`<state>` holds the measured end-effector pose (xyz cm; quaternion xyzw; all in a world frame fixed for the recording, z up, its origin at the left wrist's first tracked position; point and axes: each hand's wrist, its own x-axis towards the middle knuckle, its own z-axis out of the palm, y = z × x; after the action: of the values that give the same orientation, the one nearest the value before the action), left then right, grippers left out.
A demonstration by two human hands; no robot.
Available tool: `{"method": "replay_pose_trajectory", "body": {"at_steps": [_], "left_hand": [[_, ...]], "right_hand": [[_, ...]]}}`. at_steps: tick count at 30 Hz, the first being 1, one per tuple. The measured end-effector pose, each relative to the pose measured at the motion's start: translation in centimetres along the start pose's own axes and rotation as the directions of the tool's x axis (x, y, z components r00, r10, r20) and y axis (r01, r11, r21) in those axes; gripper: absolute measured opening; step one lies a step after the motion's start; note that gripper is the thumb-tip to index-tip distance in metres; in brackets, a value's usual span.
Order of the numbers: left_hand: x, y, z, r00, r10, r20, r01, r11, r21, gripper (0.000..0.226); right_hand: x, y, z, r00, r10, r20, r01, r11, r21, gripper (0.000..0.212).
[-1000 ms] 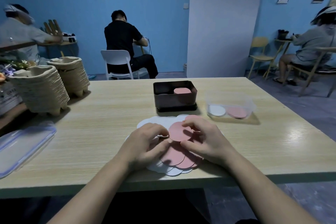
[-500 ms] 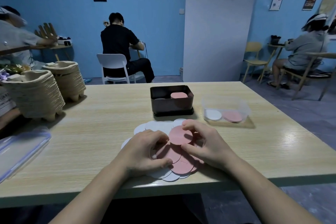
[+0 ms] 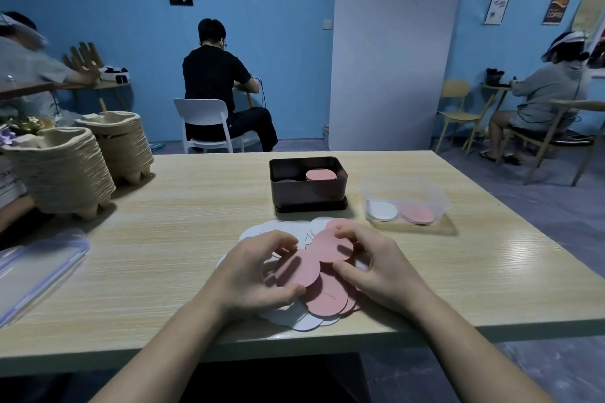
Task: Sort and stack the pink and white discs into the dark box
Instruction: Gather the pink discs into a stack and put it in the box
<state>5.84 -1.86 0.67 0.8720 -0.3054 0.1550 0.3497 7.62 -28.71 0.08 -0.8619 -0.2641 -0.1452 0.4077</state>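
Since the last look, my left hand point(image 3: 252, 271) had worked 1 pink disc point(image 3: 296, 268) up out of the heap point(image 3: 327, 301), where before it only covered it. On the table point(image 3: 196, 239), the dark box point(image 3: 307, 193) sat at 12 o'clock from the heap, near enough for a short reach, with 1 pink stack point(image 3: 320, 174) started on its right side. At 2 o'clock stood a clear tub point(image 3: 406, 186). White discs point(image 3: 281, 229) lay underneath, pink on top. Both hands were curled: the left pinched its disc between thumb and fingers, and my right hand point(image 3: 383, 268) gripped another pink disc point(image 3: 330, 245) likewise, by the edges, I judged for squaring them up.
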Motion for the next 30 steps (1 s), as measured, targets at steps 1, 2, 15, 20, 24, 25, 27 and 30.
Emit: {"method": "replay_pose_trajectory", "body": {"at_steps": [1,2,15,20,24,25,27,30], "left_hand": [[0.0,0.1,0.0,1.000,0.011,-0.018,-0.011,1.000,0.009,0.053],[0.1,0.1,0.0,0.999,0.020,-0.030,-0.019,1.000,0.022,0.053],[2.0,-0.1,0.7,0.999,0.030,-0.014,-0.028,0.993,0.118,0.064],[2.2,-0.3,2.4,1.000,0.019,-0.017,-0.018,0.998,0.056,0.072],[1.9,-0.4,2.6,0.999,0.006,-0.035,-0.006,1.000,-0.015,0.076],[1.8,-0.4,2.6,0.999,0.002,-0.037,-0.004,0.999,-0.041,0.077],[1.8,-0.5,2.5,0.999,-0.010,-0.035,0.006,0.996,-0.091,0.079],[1.8,-0.6,2.3,0.999,-0.027,-0.041,0.023,0.994,-0.105,0.072]], "right_hand": [[0.1,0.0,0.0,1.000,-0.008,0.010,0.008,1.000,-0.016,0.042],[0.1,0.0,0.0,1.000,-0.013,0.024,0.013,0.999,-0.030,0.044],[0.3,0.1,0.0,0.994,-0.053,0.094,0.052,0.999,0.017,0.051],[0.1,0.2,0.0,0.993,-0.029,0.114,0.027,1.000,0.016,0.052],[0.1,0.0,-0.1,0.986,-0.071,0.151,0.072,0.997,0.000,0.042],[0.2,-0.1,-0.1,0.984,-0.081,0.157,0.082,0.997,-0.003,0.037],[0.2,-0.2,-0.1,0.986,-0.089,0.142,0.090,0.996,-0.002,0.030],[0.0,0.0,-0.1,0.994,-0.066,0.082,0.060,0.995,0.076,0.027]]}}
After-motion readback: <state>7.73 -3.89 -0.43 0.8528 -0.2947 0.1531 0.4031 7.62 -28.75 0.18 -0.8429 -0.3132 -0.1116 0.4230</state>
